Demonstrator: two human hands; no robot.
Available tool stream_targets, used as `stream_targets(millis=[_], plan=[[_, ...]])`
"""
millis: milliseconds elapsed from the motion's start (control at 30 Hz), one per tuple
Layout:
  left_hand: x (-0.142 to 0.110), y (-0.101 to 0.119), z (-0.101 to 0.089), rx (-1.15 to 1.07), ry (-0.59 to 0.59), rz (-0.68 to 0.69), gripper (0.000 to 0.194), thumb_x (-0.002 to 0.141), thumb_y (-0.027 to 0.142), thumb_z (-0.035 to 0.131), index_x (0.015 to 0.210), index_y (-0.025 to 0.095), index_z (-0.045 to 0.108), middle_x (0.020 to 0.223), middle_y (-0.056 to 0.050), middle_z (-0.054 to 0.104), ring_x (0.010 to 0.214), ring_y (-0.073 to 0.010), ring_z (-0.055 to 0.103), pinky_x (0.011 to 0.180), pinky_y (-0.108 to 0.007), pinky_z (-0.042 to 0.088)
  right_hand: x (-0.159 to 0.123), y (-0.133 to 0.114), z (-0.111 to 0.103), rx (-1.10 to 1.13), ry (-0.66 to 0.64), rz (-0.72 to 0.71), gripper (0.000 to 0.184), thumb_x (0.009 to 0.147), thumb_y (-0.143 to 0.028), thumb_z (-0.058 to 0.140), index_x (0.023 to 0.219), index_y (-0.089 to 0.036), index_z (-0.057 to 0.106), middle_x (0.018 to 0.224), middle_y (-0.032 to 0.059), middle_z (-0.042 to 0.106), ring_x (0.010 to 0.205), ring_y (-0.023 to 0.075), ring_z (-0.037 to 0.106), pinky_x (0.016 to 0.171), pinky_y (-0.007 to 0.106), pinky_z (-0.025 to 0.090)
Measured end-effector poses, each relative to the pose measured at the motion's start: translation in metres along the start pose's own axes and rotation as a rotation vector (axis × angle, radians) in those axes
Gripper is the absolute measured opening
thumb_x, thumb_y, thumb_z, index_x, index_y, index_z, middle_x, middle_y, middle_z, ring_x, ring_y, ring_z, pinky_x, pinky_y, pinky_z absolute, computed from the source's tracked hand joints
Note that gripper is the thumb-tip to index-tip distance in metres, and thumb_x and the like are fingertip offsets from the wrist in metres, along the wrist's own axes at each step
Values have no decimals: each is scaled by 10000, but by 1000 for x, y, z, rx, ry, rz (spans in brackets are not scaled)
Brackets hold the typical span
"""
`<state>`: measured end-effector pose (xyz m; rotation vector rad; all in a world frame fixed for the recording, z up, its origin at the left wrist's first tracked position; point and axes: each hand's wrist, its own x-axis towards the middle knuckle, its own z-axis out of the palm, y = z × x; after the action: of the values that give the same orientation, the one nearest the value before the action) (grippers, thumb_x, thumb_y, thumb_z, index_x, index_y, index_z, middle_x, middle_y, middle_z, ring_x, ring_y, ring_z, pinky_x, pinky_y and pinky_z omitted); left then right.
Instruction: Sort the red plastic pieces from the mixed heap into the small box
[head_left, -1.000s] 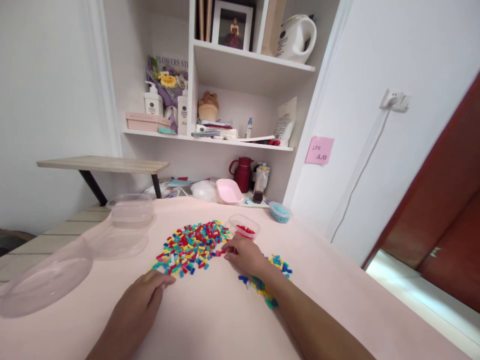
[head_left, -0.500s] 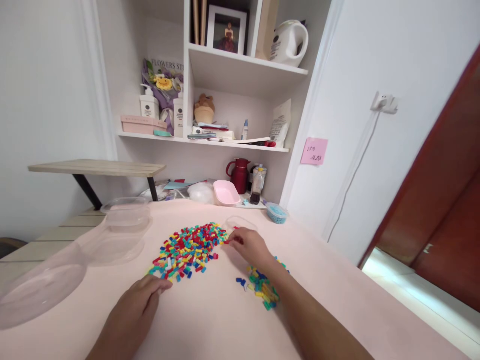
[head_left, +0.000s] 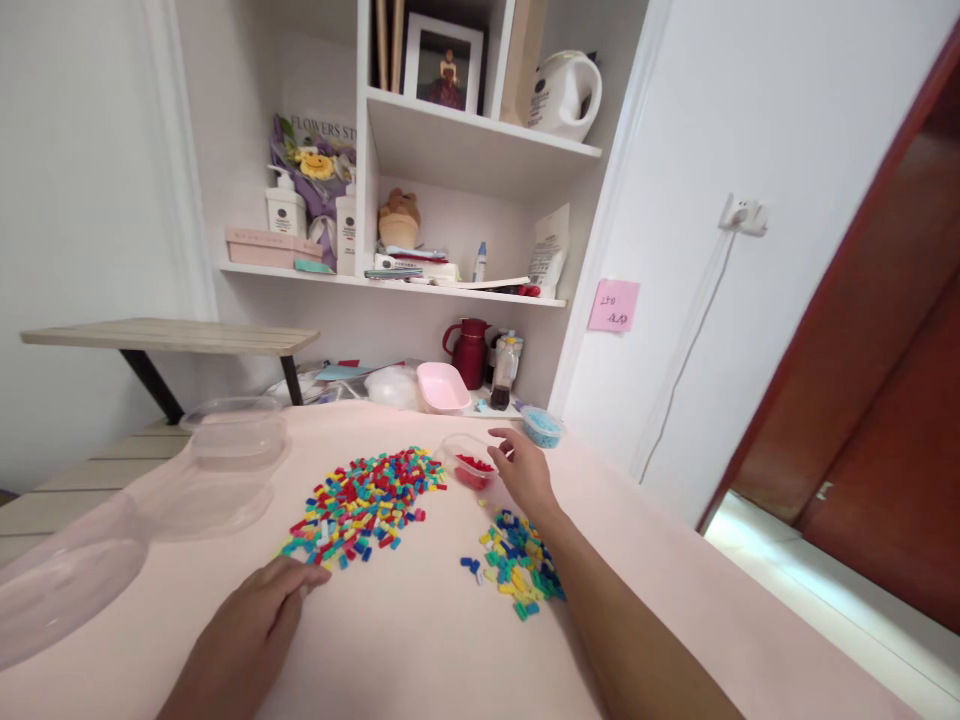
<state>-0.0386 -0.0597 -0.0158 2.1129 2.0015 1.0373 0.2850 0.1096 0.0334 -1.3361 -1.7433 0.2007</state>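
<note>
A pile of small coloured plastic bricks (head_left: pixel 367 505), in red, yellow, blue and green, is spread over the pink tabletop. My left hand (head_left: pixel 259 615) rests at the pile's near edge, fingers extended and lying together, with nothing seen in them. Beyond the pile to the right stands a clear plastic tub (head_left: pixel 450 455) with red bricks (head_left: pixel 474 470) in it. Right beside that tub is my right hand (head_left: pixel 523 472), raised a little, its fingers apart and no brick visible between them. Under my right forearm lies a smaller heap of blue, green and yellow bricks (head_left: pixel 517 560), partly hidden by the arm.
Clear containers and lids (head_left: pixel 236 440) lie along the left side. A tub of light blue pieces (head_left: pixel 542 428) sits at the back right. Behind the table are a pink basin (head_left: pixel 442 388), a red jug (head_left: pixel 470 355) and a bottle (head_left: pixel 504 375).
My right hand has moved from the pile's right edge back and right to the clear tub, exposing the red bricks inside. My left hand stays by the pile. The view has shifted slightly.
</note>
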Motion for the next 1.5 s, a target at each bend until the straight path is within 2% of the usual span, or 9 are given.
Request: stream_targets(millis=[100, 267, 367, 467, 600, 833, 1200, 1300, 1500], plan=[[1, 4, -2, -7, -7, 5, 281, 803, 296, 486, 860, 313, 761, 928, 13, 768, 912, -186, 709, 806, -271, 563, -6, -11, 6, 59, -106, -90, 268, 882, -287, 475, 1020, -216, 693, 893, 39, 703, 756, 178, 621, 735, 293, 464], [1, 7, -4, -14, -5, 10, 287, 807, 294, 477, 857, 311, 759, 908, 10, 764, 887, -185, 707, 776, -268, 563, -26, -38, 21, 18, -447, -301, 232, 867, -201, 514, 954, -228, 727, 954, 22, 730, 875, 172, 638, 786, 261, 448], [0, 8, -4, -13, -4, 6, 300, 810, 299, 464, 861, 305, 760, 916, 4, 764, 893, -186, 704, 783, -274, 560, -37, -49, 29, -78, -536, -316, 248, 849, -194, 532, 986, -245, 732, 1034, 23, 725, 954, 176, 630, 813, 255, 436], [-1, 8, -4, -9, -2, -12, 301, 805, 295, 467, 869, 302, 761, 935, 2, 766, 913, -189, 701, 806, -282, 555, -44, -55, 35, -154, -563, -270, 244, 855, -238, 533, 997, -255, 732, 1069, 29, 716, 991, 190, 624, 811, 260, 430], [-1, 10, -5, -16, 1, -24, 308, 806, 286, 461, 875, 298, 761, 931, 0, 767, 912, -190, 700, 814, -291, 552, -45, -55, 38, -180, -551, -241, 224, 829, -233, 561, 985, -267, 719, 1052, 23, 705, 963, 186, 618, 761, 256, 417], [-1, 12, -7, -11, -7, -25, 307, 815, 295, 459, 874, 295, 761, 930, -3, 766, 910, -192, 702, 819, -298, 554, -42, -47, 41, -97, -569, -191, 65, 762, -232, 661, 826, -222, 658, 854, -19, 682, 754, 127, 590, 621, 223, 350], [-1, 5, -3, 14, -10, 3, 315, 829, 297, 447, 896, 296, 755, 944, -1, 762, 920, -185, 701, 816, -285, 558, -41, -44, 40, -43, -582, -183, 68, 765, -225, 653, 830, -227, 673, 861, -19, 710, 776, 137, 619, 624, 218, 356], [0, 8, -6, 25, -21, 9, 315, 825, 293, 445, 876, 302, 756, 923, 6, 763, 898, -179, 706, 785, -265, 561, -36, -45, 31, -45, -479, -187, 61, 785, -258, 635, 820, -234, 678, 801, -14, 701, 737, 142, 607, 609, 226, 350], [-1, 6, -4, 16, -31, 6, 330, 831, 296, 433, 899, 295, 756, 946, -1, 759, 929, -183, 699, 819, -283, 555, -14, -25, 7, 77, -118, -47, 190, 853, -347, 534, 849, -222, 676, 667, -4, 648, 622, 154, 574, 586, 247, 387]])
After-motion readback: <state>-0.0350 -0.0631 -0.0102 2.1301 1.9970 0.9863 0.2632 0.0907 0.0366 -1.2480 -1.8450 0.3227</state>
